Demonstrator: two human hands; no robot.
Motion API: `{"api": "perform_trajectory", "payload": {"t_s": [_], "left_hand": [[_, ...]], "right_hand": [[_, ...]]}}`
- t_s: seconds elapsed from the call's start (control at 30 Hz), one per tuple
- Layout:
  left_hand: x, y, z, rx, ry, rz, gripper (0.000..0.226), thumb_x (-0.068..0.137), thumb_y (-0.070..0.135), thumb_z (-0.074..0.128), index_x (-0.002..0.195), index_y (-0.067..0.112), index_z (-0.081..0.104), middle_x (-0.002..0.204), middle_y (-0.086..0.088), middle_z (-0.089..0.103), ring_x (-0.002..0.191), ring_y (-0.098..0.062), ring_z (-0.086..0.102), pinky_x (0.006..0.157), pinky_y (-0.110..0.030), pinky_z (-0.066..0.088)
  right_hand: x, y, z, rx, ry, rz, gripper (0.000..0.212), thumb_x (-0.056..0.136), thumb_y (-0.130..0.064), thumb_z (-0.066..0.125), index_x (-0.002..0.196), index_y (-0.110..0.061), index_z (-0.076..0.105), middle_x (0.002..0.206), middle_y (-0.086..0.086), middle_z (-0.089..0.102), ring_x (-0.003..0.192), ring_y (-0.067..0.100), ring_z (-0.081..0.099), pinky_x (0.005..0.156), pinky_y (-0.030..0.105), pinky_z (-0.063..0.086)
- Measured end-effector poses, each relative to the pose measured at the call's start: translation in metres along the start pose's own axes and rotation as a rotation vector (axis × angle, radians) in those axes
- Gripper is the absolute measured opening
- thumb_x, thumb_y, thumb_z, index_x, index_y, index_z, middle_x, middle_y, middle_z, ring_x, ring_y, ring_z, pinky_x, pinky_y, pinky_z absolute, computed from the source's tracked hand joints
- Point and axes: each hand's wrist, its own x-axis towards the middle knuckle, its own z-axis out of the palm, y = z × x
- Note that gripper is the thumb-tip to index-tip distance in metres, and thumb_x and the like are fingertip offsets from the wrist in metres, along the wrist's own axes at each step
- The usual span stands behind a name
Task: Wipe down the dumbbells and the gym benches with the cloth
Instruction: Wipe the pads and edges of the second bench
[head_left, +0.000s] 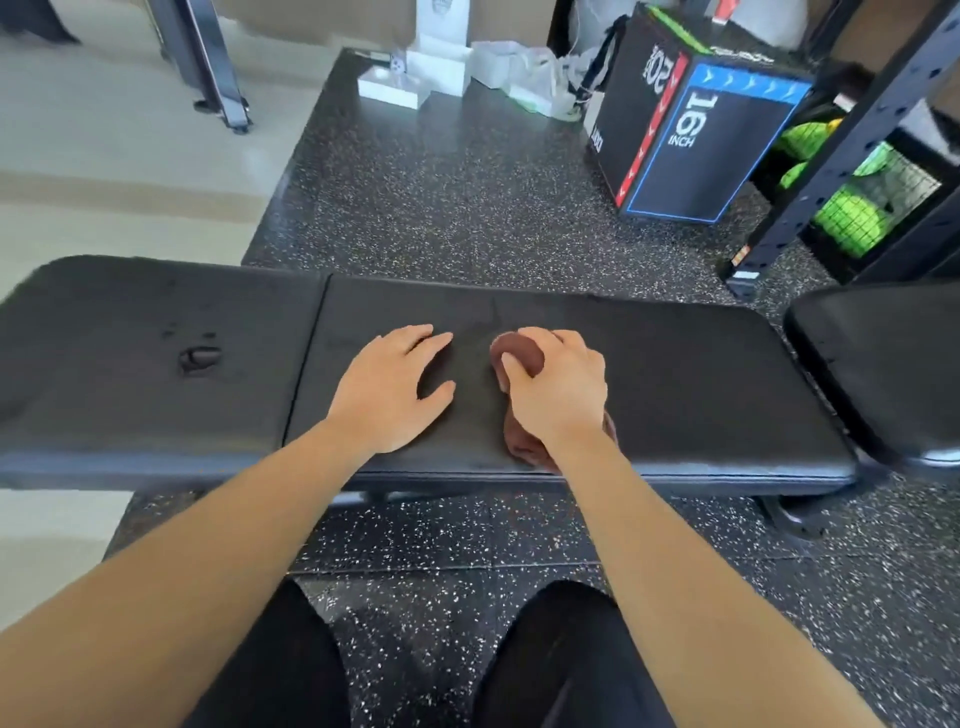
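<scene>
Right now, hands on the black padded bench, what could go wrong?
The brown cloth is bunched in the right hand, so it may leave gaps on the black padded bench.
The bare left hand lies flat on the pad and may smudge it.
The wet-looking marks on the left section could get skipped.

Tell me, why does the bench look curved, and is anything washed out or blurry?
Head view: the wide lens bows the bench; bright light washes out the pale floor at left; the cloth in the right hand looks slightly soft.
</scene>
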Motion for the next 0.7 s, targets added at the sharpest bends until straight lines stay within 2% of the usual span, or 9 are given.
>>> {"api": "perform_trajectory", "payload": {"t_s": [0.07,0.17,0.33,0.47,0.7], "left_hand": [[0.003,0.001,0.002,0.021,0.022,-0.032,0.062,0.087,0.049,0.048,0.142,0.022,0.036,0.149,0.0,0.036,0.138,-0.019,0.03,0.114,-0.036,0.024],[0.001,0.001,0.002,0.024,0.014,-0.037,0.062,0.088,0.05,0.046,0.142,0.021,0.037,0.151,0.0,0.033,0.139,-0.019,0.027,0.115,-0.033,0.02],[0.001,-0.001,0.003,0.007,0.034,-0.035,0.062,0.087,0.051,0.048,0.141,0.023,0.039,0.15,0.004,0.034,0.139,-0.017,0.027,0.114,-0.031,0.019],[0.004,-0.002,0.003,0.001,0.058,-0.028,0.061,0.084,0.05,0.052,0.137,0.022,0.044,0.147,0.003,0.039,0.136,-0.016,0.032,0.113,-0.033,0.025],[0.005,-0.003,0.004,0.012,0.054,-0.045,0.06,0.082,0.054,0.049,0.136,0.028,0.043,0.145,0.008,0.037,0.136,-0.012,0.029,0.113,-0.035,0.024]], "right_hand": [[0.019,-0.009,0.003,0.0,-0.019,-0.002,0.035,0.089,-0.041,0.052,0.123,-0.035,0.056,0.134,-0.001,0.047,0.124,0.031,0.039,0.1,0.046,0.04],[0.025,-0.015,0.002,-0.041,-0.048,-0.023,0.039,0.091,-0.042,0.049,0.129,-0.034,0.05,0.139,0.0,0.042,0.128,0.031,0.034,0.102,0.047,0.037],[-0.015,0.006,0.0,-0.176,-0.141,-0.127,0.06,0.087,-0.056,0.047,0.141,-0.037,0.03,0.151,-0.002,0.026,0.135,0.03,0.025,0.101,0.052,0.037],[-0.017,0.011,0.006,-0.097,-0.055,-0.124,0.052,0.087,-0.049,0.053,0.136,-0.041,0.039,0.148,-0.005,0.032,0.134,0.026,0.025,0.102,0.05,0.038],[0.055,0.001,0.016,-0.065,-0.046,-0.042,0.045,0.087,-0.043,0.055,0.131,-0.038,0.046,0.144,-0.004,0.035,0.133,0.028,0.027,0.099,0.05,0.034]]}}
